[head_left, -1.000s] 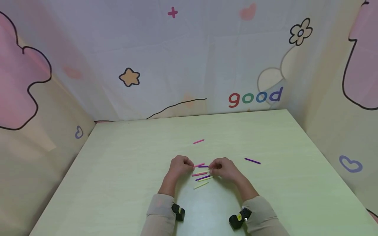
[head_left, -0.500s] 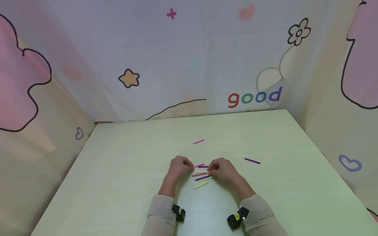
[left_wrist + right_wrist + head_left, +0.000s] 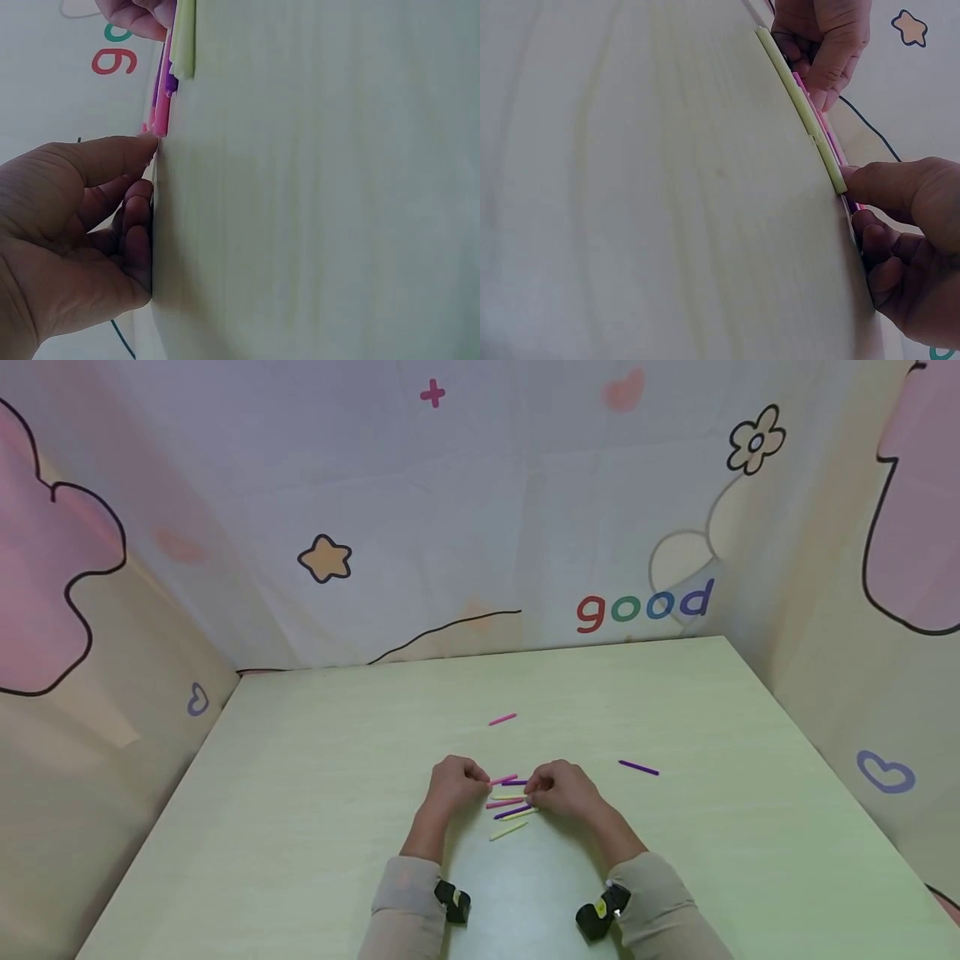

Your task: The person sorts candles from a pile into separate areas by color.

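The right hand [image 3: 564,789] has edged slightly toward the left hand [image 3: 455,781] since a second ago, fingertips at the sticks' right ends, grip unclear; the left still pinches the upper pink stick [image 3: 504,779] on the tabletop [image 3: 337,752].

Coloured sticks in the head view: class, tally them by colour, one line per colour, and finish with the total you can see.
Pink sticks: 3
Purple sticks: 3
Yellow sticks: 3
Total visible: 9
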`<move>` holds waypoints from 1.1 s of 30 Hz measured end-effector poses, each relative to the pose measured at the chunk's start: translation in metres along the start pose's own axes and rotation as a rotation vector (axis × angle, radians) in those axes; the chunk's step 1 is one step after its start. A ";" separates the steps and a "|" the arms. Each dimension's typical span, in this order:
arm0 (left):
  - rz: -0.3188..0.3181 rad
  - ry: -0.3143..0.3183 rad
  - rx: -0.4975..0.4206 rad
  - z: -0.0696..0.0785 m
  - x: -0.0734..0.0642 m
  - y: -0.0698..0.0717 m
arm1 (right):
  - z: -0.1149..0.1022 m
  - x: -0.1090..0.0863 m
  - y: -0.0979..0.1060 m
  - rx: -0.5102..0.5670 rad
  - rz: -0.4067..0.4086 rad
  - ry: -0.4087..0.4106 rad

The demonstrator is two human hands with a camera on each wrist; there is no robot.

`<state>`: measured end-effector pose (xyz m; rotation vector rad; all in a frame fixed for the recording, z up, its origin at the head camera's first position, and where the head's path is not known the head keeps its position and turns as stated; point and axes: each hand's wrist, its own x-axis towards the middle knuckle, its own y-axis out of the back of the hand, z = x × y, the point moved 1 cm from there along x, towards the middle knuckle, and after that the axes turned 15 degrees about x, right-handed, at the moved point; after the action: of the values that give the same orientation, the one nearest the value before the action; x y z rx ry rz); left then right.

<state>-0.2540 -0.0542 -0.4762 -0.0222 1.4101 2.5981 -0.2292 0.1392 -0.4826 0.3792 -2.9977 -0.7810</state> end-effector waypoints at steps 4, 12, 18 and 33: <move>0.031 -0.002 -0.019 0.000 -0.002 0.002 | 0.001 0.001 0.000 -0.008 -0.008 0.009; 0.080 -0.034 -0.041 -0.004 -0.006 0.004 | -0.001 0.000 -0.002 -0.005 -0.006 0.013; 0.077 -0.014 -0.066 -0.001 0.001 0.007 | -0.002 0.000 -0.001 -0.019 -0.002 -0.009; 0.142 0.037 -0.054 -0.005 0.030 0.014 | -0.001 0.000 0.000 -0.006 -0.010 0.000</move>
<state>-0.2862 -0.0608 -0.4706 0.0237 1.4019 2.7632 -0.2289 0.1390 -0.4818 0.3936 -2.9953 -0.7910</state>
